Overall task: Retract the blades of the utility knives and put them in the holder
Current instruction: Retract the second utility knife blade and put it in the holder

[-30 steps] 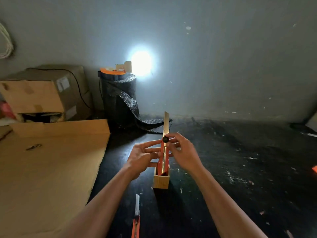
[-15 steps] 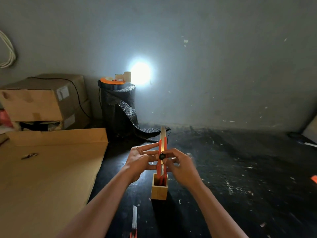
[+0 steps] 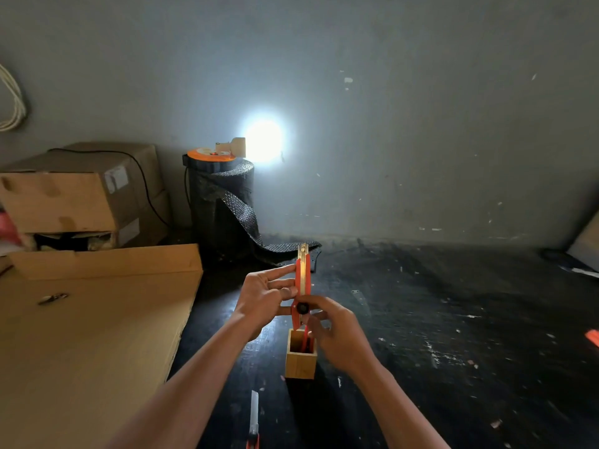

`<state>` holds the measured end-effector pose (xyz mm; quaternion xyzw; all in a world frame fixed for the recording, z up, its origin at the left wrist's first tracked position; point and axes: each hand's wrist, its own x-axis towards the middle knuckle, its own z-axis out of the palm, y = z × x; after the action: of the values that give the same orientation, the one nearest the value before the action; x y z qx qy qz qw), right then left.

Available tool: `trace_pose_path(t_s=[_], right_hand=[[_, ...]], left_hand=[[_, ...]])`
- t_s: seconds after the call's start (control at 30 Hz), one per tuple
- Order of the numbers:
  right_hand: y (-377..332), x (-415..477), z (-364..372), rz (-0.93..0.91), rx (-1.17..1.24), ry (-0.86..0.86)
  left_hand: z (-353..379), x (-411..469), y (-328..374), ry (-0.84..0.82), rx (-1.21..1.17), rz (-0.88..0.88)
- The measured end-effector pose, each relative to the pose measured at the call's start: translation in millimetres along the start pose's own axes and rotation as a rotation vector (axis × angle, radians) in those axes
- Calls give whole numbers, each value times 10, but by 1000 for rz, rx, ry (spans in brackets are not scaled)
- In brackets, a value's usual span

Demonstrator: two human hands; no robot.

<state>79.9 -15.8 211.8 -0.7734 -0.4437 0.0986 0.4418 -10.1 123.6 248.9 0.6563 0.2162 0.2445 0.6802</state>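
While a second utility knife (image 3: 253,419) lies blade-out on the dark floor nearest the viewer, the left hand (image 3: 264,296) pinches an upright orange utility knife (image 3: 303,286) over the wooden holder (image 3: 300,359); the right hand (image 3: 337,332) grips its black slider (image 3: 302,308). Its blade looks nearly retracted; lowering it in seems next.

A single head-worn wide-angle camera is looking forward and down, close over both forearms, taking in the dark surface (image 3: 453,319) ahead and facing the grey wall (image 3: 405,124) beyond it.
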Motion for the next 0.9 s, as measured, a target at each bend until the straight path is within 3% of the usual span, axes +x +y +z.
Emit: trace_pose_path(t_s=[0.6, 0.9], right_hand=[[-66, 27, -50, 19, 75, 134], [-11, 101, -97, -20, 47, 63]], left_hand=[[72, 75, -11, 2, 11, 16], [72, 161, -25, 30, 21, 42]])
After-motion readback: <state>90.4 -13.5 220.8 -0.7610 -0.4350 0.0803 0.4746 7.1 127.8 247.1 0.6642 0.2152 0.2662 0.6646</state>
